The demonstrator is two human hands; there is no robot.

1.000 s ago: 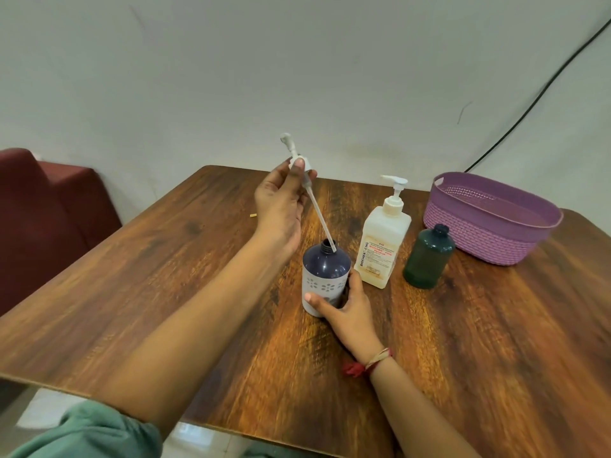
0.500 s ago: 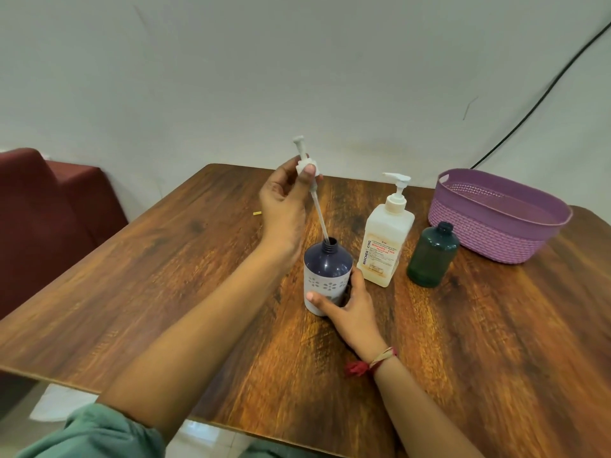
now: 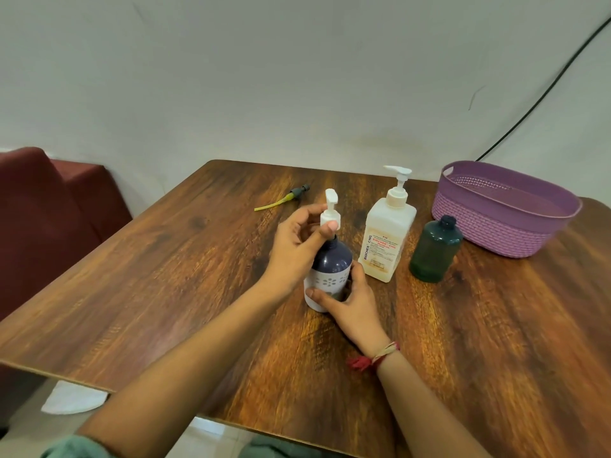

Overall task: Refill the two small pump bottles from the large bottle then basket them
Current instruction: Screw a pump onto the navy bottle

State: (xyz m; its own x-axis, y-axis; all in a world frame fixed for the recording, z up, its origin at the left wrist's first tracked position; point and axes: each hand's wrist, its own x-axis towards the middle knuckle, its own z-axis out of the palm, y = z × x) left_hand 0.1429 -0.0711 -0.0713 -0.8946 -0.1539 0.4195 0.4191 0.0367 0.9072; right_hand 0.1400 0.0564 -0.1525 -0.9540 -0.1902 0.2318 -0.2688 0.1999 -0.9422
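- The white pump head point(image 3: 330, 211) is pinched by the left hand point(image 3: 296, 249), upright over the neck.
- The navy pump bottle point(image 3: 331, 261) is gripped low by the right hand point(image 3: 352, 304), standing on the table point(image 3: 165, 276).

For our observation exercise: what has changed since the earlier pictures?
The left hand, pinching the white plastic pump head, lowered its tube down into the dark purple round bottle, collar now near the neck. The right hand still grips that bottle's base. The large white pump bottle, green bottle and purple basket stayed put.
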